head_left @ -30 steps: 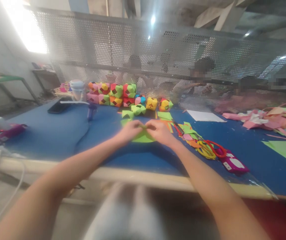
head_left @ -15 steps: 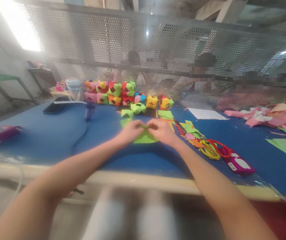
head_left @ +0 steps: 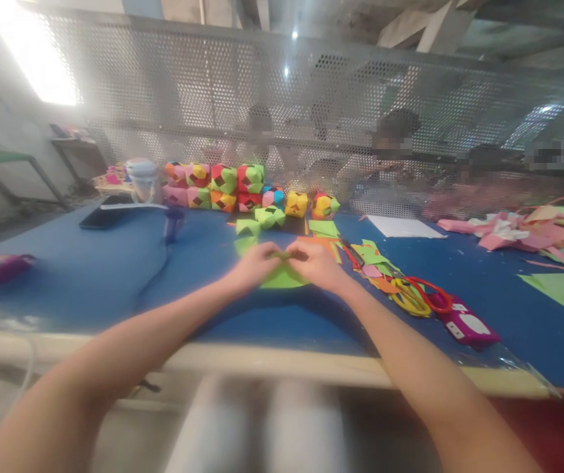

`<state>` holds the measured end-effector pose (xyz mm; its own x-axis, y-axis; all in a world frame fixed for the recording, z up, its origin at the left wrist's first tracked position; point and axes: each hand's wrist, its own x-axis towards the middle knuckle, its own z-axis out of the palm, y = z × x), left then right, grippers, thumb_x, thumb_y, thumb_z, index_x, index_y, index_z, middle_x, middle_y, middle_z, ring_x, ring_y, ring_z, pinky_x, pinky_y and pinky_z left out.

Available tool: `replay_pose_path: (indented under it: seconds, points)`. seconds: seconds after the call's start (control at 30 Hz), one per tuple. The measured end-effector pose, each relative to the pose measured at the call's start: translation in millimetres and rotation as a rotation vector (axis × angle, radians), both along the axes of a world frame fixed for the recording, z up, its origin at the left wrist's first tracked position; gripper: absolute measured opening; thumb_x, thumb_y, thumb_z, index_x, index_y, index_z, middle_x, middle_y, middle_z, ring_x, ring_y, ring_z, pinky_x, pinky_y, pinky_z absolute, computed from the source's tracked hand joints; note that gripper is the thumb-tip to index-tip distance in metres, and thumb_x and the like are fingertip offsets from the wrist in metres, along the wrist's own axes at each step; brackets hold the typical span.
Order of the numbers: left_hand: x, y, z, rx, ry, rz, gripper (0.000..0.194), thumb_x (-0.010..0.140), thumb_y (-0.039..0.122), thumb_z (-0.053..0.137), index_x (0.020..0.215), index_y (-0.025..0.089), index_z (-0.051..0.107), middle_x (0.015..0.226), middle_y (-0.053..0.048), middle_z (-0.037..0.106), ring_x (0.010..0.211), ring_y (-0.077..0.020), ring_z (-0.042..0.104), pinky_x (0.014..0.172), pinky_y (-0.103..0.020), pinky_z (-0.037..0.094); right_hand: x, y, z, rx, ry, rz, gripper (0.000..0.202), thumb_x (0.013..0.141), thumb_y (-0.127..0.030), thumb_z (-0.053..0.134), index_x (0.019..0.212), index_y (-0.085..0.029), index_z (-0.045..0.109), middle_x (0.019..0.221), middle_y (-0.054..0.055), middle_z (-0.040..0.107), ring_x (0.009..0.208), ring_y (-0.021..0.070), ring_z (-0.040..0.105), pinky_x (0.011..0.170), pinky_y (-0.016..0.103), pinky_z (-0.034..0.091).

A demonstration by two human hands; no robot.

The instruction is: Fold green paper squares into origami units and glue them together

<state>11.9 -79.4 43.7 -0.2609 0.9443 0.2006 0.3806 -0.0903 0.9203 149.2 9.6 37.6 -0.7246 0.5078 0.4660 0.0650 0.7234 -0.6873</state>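
Observation:
My left hand (head_left: 254,263) and my right hand (head_left: 317,262) meet over a green sheet of paper (head_left: 282,276) on the blue table (head_left: 89,269). Both hands pinch the paper's upper edge between fingers and thumbs, fingertips nearly touching. The sheet bulges out below my hands and rests on the table top. Part of the paper is hidden under my fingers.
A row of folded multicolour paper cubes (head_left: 223,186) stands at the back by a perforated metal screen (head_left: 311,118). Green folded pieces (head_left: 262,220), scissors (head_left: 415,294), a magenta tool (head_left: 467,324), paper scraps (head_left: 533,233), a glue gun (head_left: 172,220) and a phone (head_left: 97,217) lie around. People sit behind the screen.
My hands stay on the green paper with only small finger shifts. The view has drifted slightly.

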Motion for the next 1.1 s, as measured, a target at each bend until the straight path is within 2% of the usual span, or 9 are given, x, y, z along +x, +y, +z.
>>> replay_pose_path:
  seconds: [0.27, 0.63, 0.77, 0.93, 1.0, 1.1]
  points:
    - [-1.9, 3.0, -4.3, 0.022, -0.037, 0.015, 0.014, 0.068, 0.025, 0.054, 0.075, 0.014, 0.059, 0.06, 0.003, 0.049, 0.053, -0.0078, 0.04, 0.048, -0.019, 0.029, -3.1, 3.0, -3.5, -0.096, 0.07, -0.05, 0.017, 0.071, -0.034, 0.059, 0.076, -0.018, 0.056, 0.07, 0.0, 0.059, 0.065, 0.0135, 0.053, 0.062, 0.026, 0.044]
    - [-6.4, 5.8, -10.1, 0.033, -0.02, 0.031, 0.014, 0.067, 0.026, 0.055, 0.072, 0.013, 0.058, 0.06, 0.003, 0.05, 0.053, -0.0077, 0.041, 0.047, -0.019, 0.028, 0.6, 0.9, 0.4, -0.03, 0.035, -0.123, 0.017, 0.072, -0.034, 0.059, 0.07, -0.017, 0.056, 0.064, -0.001, 0.056, 0.061, 0.0119, 0.049, 0.059, 0.024, 0.04]
    - [-9.2, 7.0, -11.5, 0.026, -0.072, 0.021, 0.017, 0.069, 0.029, 0.056, 0.07, 0.012, 0.06, 0.059, 0.003, 0.05, 0.053, -0.0075, 0.04, 0.046, -0.019, 0.027, -0.3, 0.5, -2.6, -0.043, 0.062, -0.074, 0.015, 0.072, -0.033, 0.058, 0.071, -0.017, 0.058, 0.067, -0.001, 0.058, 0.064, 0.0125, 0.051, 0.061, 0.025, 0.042]
    - [-12.8, 5.6, -3.8, 0.014, -0.223, -0.06, 0.014, 0.066, 0.025, 0.059, 0.071, 0.013, 0.063, 0.067, -0.001, 0.061, 0.062, -0.0108, 0.052, 0.056, -0.021, 0.037, -1.0, 1.4, -2.7, -0.111, 0.121, 0.008, 0.018, 0.071, -0.033, 0.059, 0.081, -0.018, 0.062, 0.076, 0.001, 0.059, 0.062, 0.0108, 0.05, 0.056, 0.023, 0.041]
    - [-13.1, 4.2, 1.2, -0.025, -0.296, -0.102, 0.012, 0.064, 0.021, 0.058, 0.071, 0.013, 0.065, 0.067, -0.002, 0.063, 0.063, -0.012, 0.055, 0.059, -0.024, 0.04, 0.3, 2.3, -1.1, -0.106, 0.118, 0.046, 0.015, 0.072, -0.029, 0.056, 0.08, -0.018, 0.064, 0.076, 0.0, 0.058, 0.06, 0.0101, 0.048, 0.054, 0.023, 0.039]
    - [-12.7, 2.5, 7.3, -0.097, -0.378, -0.138, 0.012, 0.061, 0.018, 0.057, 0.068, 0.013, 0.065, 0.062, -0.002, 0.063, 0.06, -0.0129, 0.055, 0.061, -0.026, 0.041, 3.1, 4.1, 0.7, -0.056, 0.123, 0.085, 0.015, 0.071, -0.019, 0.052, 0.077, -0.019, 0.065, 0.076, 0.001, 0.057, 0.067, 0.0115, 0.05, 0.059, 0.024, 0.041]
